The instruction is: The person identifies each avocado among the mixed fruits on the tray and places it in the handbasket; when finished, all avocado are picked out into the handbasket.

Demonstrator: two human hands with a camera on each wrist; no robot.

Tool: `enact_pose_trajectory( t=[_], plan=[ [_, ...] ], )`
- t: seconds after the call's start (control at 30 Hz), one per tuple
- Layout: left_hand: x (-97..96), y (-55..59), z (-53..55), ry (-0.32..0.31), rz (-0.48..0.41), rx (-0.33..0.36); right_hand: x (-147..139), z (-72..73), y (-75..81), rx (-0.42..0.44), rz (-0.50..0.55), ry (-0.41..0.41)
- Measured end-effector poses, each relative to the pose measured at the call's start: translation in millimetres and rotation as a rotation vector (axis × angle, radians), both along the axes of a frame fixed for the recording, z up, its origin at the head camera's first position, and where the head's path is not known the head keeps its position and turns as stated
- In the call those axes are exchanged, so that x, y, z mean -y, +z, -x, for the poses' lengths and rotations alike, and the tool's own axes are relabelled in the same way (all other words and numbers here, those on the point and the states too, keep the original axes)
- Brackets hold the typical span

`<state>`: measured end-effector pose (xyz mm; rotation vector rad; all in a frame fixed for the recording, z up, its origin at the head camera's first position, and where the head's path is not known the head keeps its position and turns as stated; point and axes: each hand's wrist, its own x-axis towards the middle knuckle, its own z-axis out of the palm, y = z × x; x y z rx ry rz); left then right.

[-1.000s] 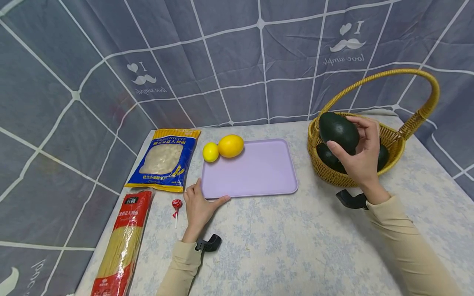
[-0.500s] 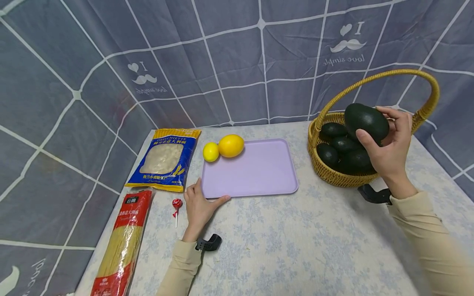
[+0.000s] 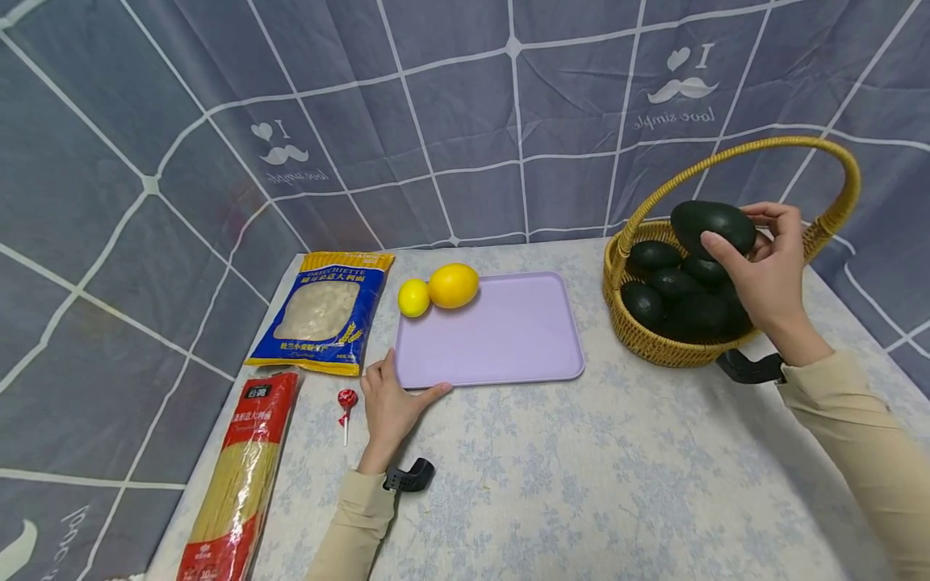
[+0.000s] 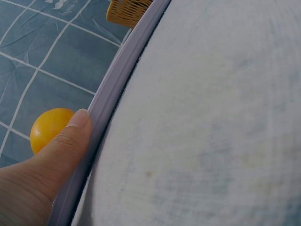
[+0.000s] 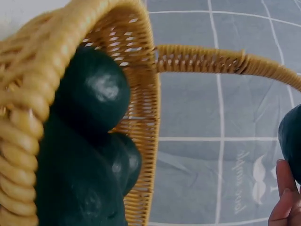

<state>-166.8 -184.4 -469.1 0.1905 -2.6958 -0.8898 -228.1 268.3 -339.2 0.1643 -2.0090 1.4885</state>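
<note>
My right hand holds a dark green avocado above the wicker basket, thumb in front and fingers behind. Several more avocados lie in the basket; the right wrist view shows some close up. My left hand spans the front left corner of a lilac tray. Its straight thumb presses the front edge, and fingers touch the left side. On the tray's back left part sit a small yellow round fruit and a larger orange-yellow oval fruit, side by side.
A blue and yellow orecchiette bag lies left of the tray. A red spaghetti pack and a wrapped lollipop are nearer. The basket's tall handle arches over it. Tile-patterned curtains stand behind the table.
My right hand has carried the avocado rightward and slightly up, from the basket's left part to above its right part, uncovering several avocados. Over the last half second it moved little. The left hand stays put.
</note>
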Motion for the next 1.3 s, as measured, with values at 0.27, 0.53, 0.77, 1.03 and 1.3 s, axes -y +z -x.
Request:
enact_pose_trajectory(
  t=[0.27,0.53,0.77,1.03,1.3],
  plan=[
    [0.5,0.0,-0.7,-0.007,0.005,-0.005,-2,18.0,0.0,0.15,-0.129,0.034],
    [0.8,-0.6,-0.6,-0.006,0.014,-0.017,-13,37.5,0.1,0.421,-0.102,0.131],
    [1.8,-1.3,-0.5,-0.005,0.019,-0.012,-17,55.9,-3.2,0.582,-0.096,0.206],
    [1.8,-1.2,-1.2,0.0,0.016,-0.009,-17,66.8,-13.3,0.644,-0.252,0.26],
    [1.2,0.2,-1.1,0.001,0.013,-0.007,-19,67.6,-17.1,0.669,-0.319,0.249]
  ],
)
